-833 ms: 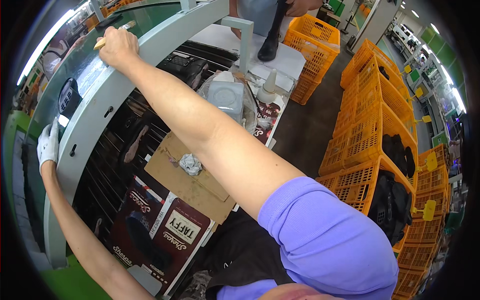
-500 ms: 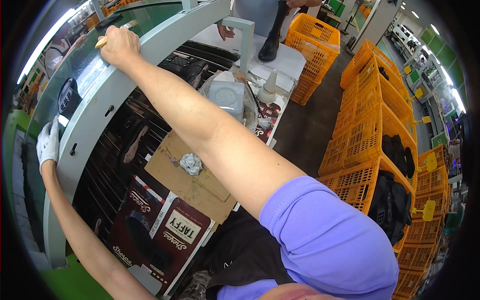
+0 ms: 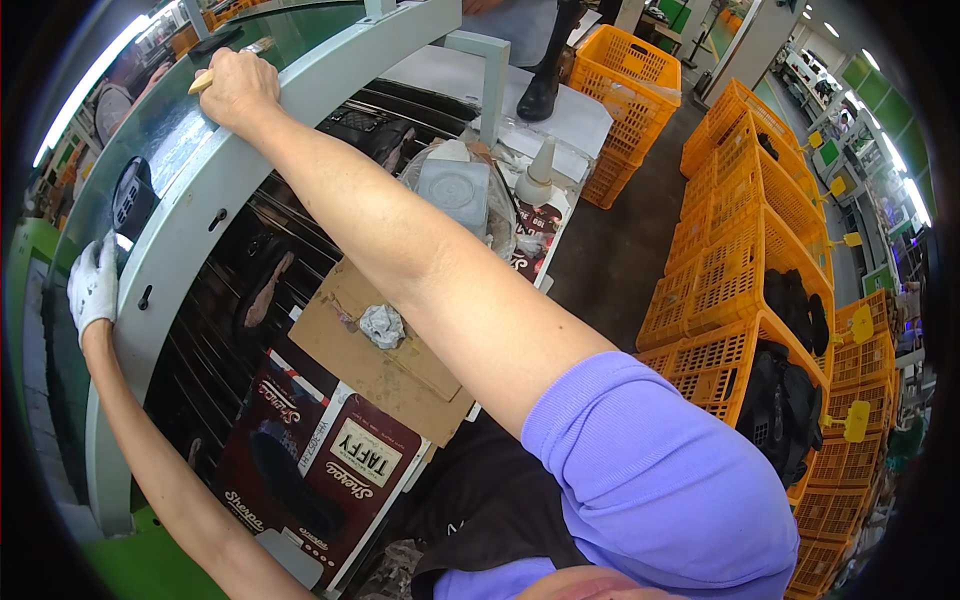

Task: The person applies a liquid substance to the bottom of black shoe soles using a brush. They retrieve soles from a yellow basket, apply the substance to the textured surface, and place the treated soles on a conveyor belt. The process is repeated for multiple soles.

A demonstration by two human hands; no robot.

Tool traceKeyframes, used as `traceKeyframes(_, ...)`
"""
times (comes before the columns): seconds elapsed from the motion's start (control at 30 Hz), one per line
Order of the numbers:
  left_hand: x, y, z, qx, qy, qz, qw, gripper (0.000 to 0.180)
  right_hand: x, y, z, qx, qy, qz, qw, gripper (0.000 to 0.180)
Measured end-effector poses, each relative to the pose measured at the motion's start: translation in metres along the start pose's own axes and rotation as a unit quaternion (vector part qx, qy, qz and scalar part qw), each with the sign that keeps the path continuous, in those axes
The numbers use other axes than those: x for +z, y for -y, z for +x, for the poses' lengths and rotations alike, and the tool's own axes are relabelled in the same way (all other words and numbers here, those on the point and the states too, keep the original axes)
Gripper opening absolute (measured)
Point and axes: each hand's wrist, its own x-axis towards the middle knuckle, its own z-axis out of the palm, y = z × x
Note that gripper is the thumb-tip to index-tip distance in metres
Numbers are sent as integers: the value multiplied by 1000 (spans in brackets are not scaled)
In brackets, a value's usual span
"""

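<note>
My right hand, bare, is closed round the pale wooden handle of a brush. Its bristles point up and away past my knuckles. The wrist lies over the pale curved frame of the conveyor. My left hand, in a white glove, is at the near end of the green belt, with its fingers stretched upward and slightly apart. A dark, oval shoe sole lies just beyond those fingertips; whether they touch it I cannot tell. Another flat dark piece is farther along the belt.
Below my right arm are cardboard with a crumpled wad, a grey square container and a white nozzle bottle. Black shoes rest on the bar rack. A black boot stands opposite, near another person. Orange crates line the right.
My left hand has shifted slightly left, its fingers spreading a little. My right hand stays nearly still with the brush. The person opposite has moved, and their lowered hand no longer shows beside the boot.
</note>
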Motion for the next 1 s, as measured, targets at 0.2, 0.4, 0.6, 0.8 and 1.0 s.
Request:
traceKeyframes(0.2,1,2,0,2,-3,0,1000,64,0,1,-1,-4,-4,1,1000,30)
traceKeyframes(0.4,2,0,2,7,-4,-2,1000,62,-1,-1,1,-4,-6,1,1000,30)
traceKeyframes(0.6,-7,-8,-7,10,-30,28,999,59,0,-1,2,-6,-9,0,1000,29)
traceKeyframes(0.8,-3,-13,-33,52,-17,-88,995,63,7,-22,8,-68,11,29,997,38)
traceKeyframes(1.0,-30,-27,-73,119,-13,193,974,46,18,-36,27,-278,-74,-50,956,26)
